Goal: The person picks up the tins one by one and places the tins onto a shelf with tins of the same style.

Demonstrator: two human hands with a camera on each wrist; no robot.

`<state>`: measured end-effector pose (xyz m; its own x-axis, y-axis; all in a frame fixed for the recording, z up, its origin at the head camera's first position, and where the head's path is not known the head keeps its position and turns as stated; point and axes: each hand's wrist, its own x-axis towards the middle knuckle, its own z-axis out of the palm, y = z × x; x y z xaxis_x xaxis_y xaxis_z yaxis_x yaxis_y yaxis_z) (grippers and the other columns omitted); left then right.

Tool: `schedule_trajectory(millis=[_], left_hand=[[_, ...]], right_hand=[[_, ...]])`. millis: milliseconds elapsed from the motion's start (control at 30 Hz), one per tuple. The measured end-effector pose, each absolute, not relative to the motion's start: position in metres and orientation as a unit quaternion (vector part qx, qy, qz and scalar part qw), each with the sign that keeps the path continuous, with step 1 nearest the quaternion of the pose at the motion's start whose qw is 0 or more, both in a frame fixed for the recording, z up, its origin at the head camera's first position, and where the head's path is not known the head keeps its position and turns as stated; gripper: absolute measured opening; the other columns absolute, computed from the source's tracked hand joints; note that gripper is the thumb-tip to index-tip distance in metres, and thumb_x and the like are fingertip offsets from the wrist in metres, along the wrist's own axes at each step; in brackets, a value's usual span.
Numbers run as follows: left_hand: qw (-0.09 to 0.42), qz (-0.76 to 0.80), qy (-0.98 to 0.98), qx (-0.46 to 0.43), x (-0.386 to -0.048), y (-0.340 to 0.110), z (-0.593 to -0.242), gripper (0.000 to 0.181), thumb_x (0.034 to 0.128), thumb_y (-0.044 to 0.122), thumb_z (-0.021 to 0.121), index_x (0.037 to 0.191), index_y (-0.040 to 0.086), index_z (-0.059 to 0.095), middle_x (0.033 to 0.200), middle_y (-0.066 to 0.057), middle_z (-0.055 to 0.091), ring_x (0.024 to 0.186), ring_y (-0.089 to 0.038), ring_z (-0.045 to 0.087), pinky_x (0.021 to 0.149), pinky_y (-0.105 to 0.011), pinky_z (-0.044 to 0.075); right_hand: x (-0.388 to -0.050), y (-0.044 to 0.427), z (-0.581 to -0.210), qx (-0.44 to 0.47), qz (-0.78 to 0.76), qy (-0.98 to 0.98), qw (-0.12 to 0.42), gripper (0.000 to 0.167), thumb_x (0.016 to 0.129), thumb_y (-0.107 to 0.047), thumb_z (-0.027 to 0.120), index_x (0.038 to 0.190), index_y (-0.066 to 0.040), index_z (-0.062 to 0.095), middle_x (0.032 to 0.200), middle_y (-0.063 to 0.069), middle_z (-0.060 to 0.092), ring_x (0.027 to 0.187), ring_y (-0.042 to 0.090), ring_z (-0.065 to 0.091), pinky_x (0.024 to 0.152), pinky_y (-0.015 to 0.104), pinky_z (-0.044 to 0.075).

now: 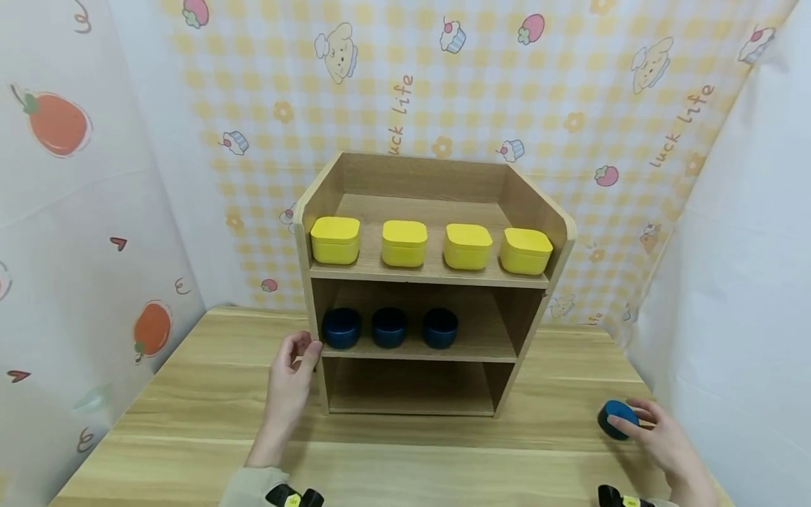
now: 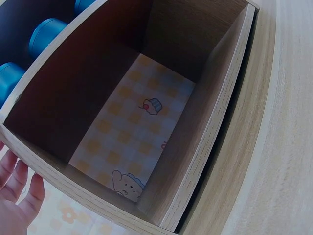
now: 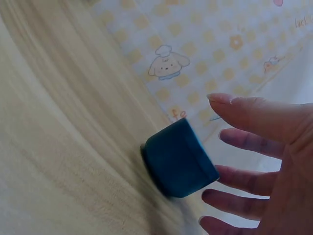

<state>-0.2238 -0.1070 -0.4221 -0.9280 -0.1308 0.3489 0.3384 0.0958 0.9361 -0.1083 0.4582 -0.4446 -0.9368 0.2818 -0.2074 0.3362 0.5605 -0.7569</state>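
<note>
My right hand (image 1: 662, 436) is at a round blue container (image 1: 617, 420) on the table at the right. In the right wrist view, thumb and fingers stand spread beside the blue container (image 3: 178, 159), not closed round it. At the left side of a wooden shelf unit (image 1: 418, 277), my left hand (image 1: 293, 373) has its fingertips at the side panel's front edge. The left wrist view shows the left hand's fingers (image 2: 34, 193) loosely bent by that panel. Similar blue containers (image 1: 388, 328) stand in a row on the middle shelf, from its left end.
Several yellow lidded boxes (image 1: 404, 243) line the front of the top shelf. Below the blue row is a bottom compartment (image 1: 412, 386). The unit stands on a wooden table (image 1: 469, 468), with a checked, printed cloth (image 1: 481, 84) behind and white cloths at both sides.
</note>
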Motion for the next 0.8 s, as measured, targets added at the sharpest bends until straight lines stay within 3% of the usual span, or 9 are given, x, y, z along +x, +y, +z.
schedule_trajectory(millis=[300,533,800], left_hand=[[0.173,-0.668,-0.720,-0.071,-0.224,-0.107,-0.423,0.027,0.0999,0.015,0.058,0.121,-0.001,0.053,0.107,-0.006,0.051,0.098,-0.011,0.048,0.077,-0.016,0.043],[0.173,-0.668,-0.720,-0.074,-0.222,-0.107,-0.422,0.027,0.1000,0.016,0.058,0.120,-0.002,0.053,0.107,-0.007,0.051,0.097,-0.012,0.048,0.077,-0.016,0.043],[0.176,-0.670,-0.717,-0.078,-0.223,-0.107,-0.423,0.026,0.1002,0.015,0.057,0.120,-0.002,0.053,0.107,-0.007,0.051,0.097,-0.011,0.049,0.077,-0.016,0.043]], right_hand=[[-0.110,0.465,-0.460,0.175,-0.438,0.881,0.040,0.087,0.095,-0.036,0.065,0.147,0.011,0.013,0.140,0.046,0.024,0.124,0.056,0.034,0.086,0.043,0.048],[-0.114,0.460,-0.464,0.179,-0.415,0.892,0.003,0.079,0.094,-0.033,0.067,0.144,0.012,0.024,0.137,0.044,0.034,0.122,0.053,0.042,0.078,0.031,0.047],[-0.119,0.454,-0.460,0.178,-0.393,0.902,0.000,0.082,0.093,-0.038,0.067,0.142,0.014,0.027,0.137,0.042,0.034,0.121,0.053,0.042,0.091,0.049,0.043]])
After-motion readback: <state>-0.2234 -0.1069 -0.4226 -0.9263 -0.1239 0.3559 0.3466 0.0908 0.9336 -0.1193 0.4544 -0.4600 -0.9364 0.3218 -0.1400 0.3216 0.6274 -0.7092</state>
